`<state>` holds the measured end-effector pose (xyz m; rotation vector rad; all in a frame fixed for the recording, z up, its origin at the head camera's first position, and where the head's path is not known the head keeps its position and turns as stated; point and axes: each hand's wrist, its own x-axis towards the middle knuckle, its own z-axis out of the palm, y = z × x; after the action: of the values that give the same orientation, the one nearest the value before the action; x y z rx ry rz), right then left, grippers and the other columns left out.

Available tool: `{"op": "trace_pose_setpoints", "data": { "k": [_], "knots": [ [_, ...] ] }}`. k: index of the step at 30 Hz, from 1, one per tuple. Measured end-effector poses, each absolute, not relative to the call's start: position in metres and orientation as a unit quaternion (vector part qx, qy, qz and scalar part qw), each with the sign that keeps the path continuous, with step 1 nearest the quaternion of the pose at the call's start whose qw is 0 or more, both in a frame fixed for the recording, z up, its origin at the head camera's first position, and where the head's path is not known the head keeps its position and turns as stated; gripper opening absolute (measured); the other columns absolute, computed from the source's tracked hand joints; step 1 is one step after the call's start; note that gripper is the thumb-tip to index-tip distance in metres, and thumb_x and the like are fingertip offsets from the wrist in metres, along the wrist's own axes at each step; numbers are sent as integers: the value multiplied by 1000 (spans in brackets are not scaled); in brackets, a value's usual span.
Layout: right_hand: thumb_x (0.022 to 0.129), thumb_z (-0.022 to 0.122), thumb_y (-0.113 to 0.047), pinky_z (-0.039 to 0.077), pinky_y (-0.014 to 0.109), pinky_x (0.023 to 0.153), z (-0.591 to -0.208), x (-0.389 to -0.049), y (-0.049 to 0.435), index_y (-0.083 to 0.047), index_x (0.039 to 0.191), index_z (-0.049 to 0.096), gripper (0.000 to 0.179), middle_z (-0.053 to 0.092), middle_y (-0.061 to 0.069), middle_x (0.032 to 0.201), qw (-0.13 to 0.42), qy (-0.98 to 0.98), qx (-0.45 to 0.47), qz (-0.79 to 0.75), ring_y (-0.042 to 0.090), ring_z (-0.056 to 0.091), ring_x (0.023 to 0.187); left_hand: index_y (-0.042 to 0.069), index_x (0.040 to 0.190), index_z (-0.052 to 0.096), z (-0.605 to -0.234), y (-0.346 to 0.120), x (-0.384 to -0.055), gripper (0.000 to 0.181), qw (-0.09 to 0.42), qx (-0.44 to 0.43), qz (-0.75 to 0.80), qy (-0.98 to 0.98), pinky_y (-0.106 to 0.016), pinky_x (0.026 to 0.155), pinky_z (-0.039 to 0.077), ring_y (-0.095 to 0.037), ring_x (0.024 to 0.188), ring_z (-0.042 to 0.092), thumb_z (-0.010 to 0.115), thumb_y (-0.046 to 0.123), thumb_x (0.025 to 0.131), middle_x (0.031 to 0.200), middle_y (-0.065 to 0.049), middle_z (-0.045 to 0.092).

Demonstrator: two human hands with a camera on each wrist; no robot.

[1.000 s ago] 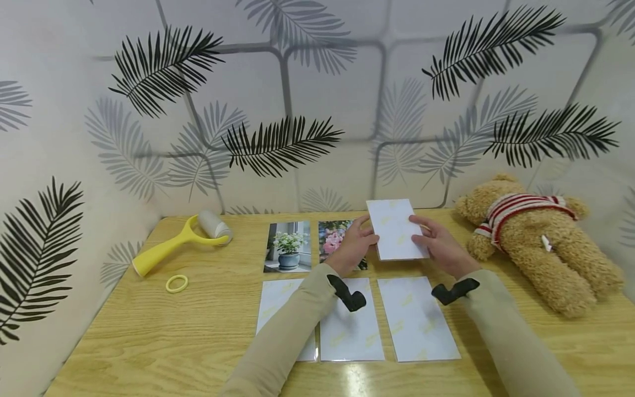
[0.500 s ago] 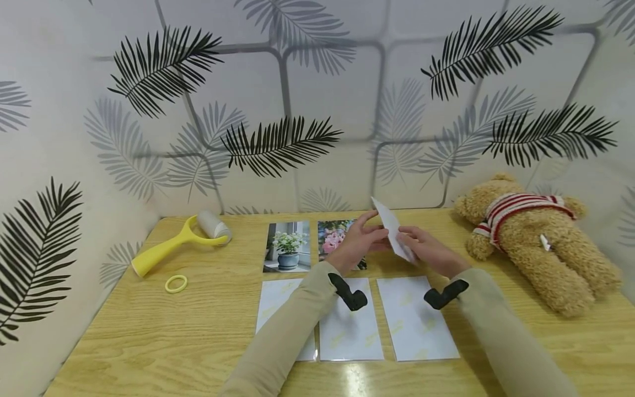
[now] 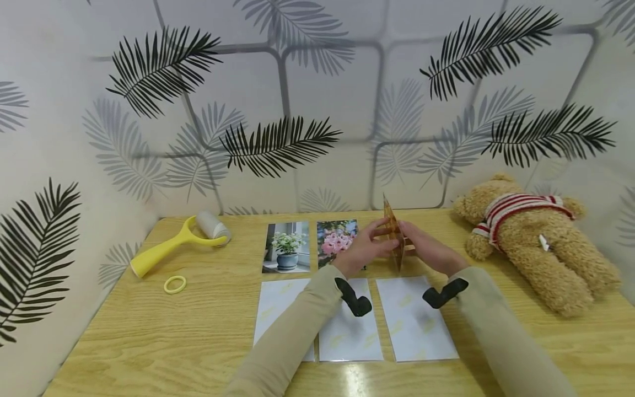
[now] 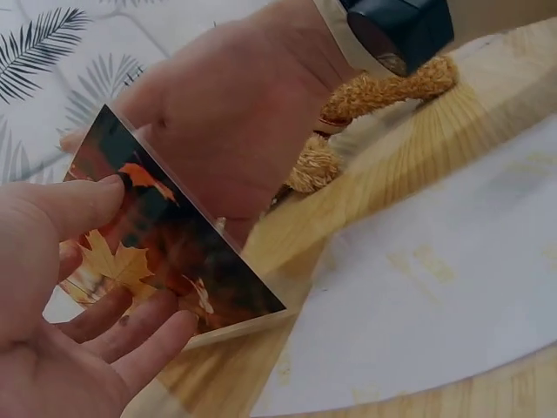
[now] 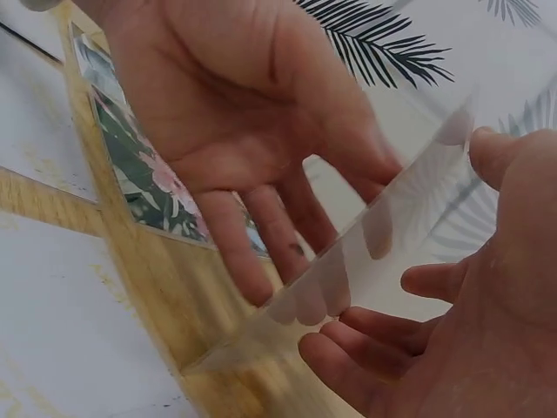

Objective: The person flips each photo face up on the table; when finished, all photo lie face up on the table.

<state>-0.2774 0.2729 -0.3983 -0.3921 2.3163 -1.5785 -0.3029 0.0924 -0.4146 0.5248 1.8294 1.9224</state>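
A photo print of autumn maple leaves (image 3: 393,229) stands on edge between the two hands, close above the table, seen almost edge-on in the head view. My left hand (image 3: 367,251) holds it from the picture side, thumb and fingertips against the leaves (image 4: 113,261). From the white back, my right hand (image 3: 434,248) holds it with bent fingers, its thumb (image 5: 494,157) at the upper edge. Left of the hands lie two face-up prints, a potted plant (image 3: 286,246) and pink flowers (image 3: 338,240), partly covered by the left hand.
Three white-backed cards lie in a nearer row: left (image 3: 280,300), middle (image 3: 349,331) and right (image 3: 416,320). A yellow-handled roller (image 3: 171,245) and a yellow ring (image 3: 175,284) lie at left. A teddy bear (image 3: 538,237) lies at right. A patterned wall (image 3: 322,82) rises behind the table.
Both hands have turned the print from its white back facing the head camera to nearly edge-on, so its leaf picture now shows. The left hand has uncovered more of the pink-flower print.
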Motion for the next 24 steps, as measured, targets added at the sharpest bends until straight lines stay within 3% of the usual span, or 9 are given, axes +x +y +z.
{"op": "trace_pose_setpoints", "data": {
  "k": [5, 9, 12, 14, 17, 21, 24],
  "knots": [
    [104, 19, -50, 28, 60, 108, -393, -276, 275, -2, 154, 4, 71, 15, 30, 154, 148, 800, -145, -564, 49, 21, 139, 19, 147, 41, -417, 92, -302, 60, 209, 202, 649, 703, -38, 91, 52, -25, 113, 59, 66, 13, 92, 146, -9, 45],
    [105, 24, -45, 42, 45, 100, -387, -275, 280, -10, 155, -4, 67, 21, 31, 152, 137, 798, -141, -570, 47, 35, 132, 19, 146, 43, -417, 93, -299, 60, 205, 200, 623, 728, -37, 91, 52, -23, 114, 58, 67, 16, 91, 147, -5, 44],
    [107, 27, -36, 49, 31, 88, -382, -273, 285, -17, 156, -3, 61, 26, 32, 150, 120, 797, -137, -575, 34, 54, 117, 18, 144, 45, -416, 93, -298, 60, 199, 194, 602, 749, -37, 92, 52, -23, 116, 56, 69, 15, 90, 146, -5, 44],
    [107, 29, -30, 50, 27, 83, -380, -273, 289, -18, 157, 0, 59, 29, 31, 148, 108, 800, -134, -574, 21, 58, 108, 16, 143, 47, -416, 94, -297, 59, 185, 204, 575, 770, -37, 92, 51, -25, 118, 55, 70, 15, 89, 145, -6, 44],
    [106, 31, -25, 49, 28, 82, -378, -272, 293, -17, 157, 5, 57, 34, 30, 144, 93, 814, -126, -559, 11, 56, 101, 13, 140, 49, -418, 95, -297, 56, 161, 228, 535, 797, -36, 94, 49, -26, 120, 52, 70, 12, 88, 144, -9, 42],
    [106, 34, -23, 45, 32, 83, -379, -270, 299, -12, 156, 9, 57, 39, 32, 141, 80, 844, -119, -516, 21, 53, 107, 6, 135, 54, -421, 95, -296, 52, 110, 276, 473, 829, -34, 100, 45, -26, 122, 50, 71, 10, 86, 140, -12, 45],
    [105, 37, -17, 44, 32, 77, -383, -271, 306, -6, 155, 12, 56, 47, 33, 133, 70, 866, -121, -480, 23, 57, 102, 3, 130, 56, -422, 98, -296, 48, 62, 314, 403, 857, -32, 103, 41, -27, 124, 49, 71, 10, 85, 139, -14, 48]
  ]
}}
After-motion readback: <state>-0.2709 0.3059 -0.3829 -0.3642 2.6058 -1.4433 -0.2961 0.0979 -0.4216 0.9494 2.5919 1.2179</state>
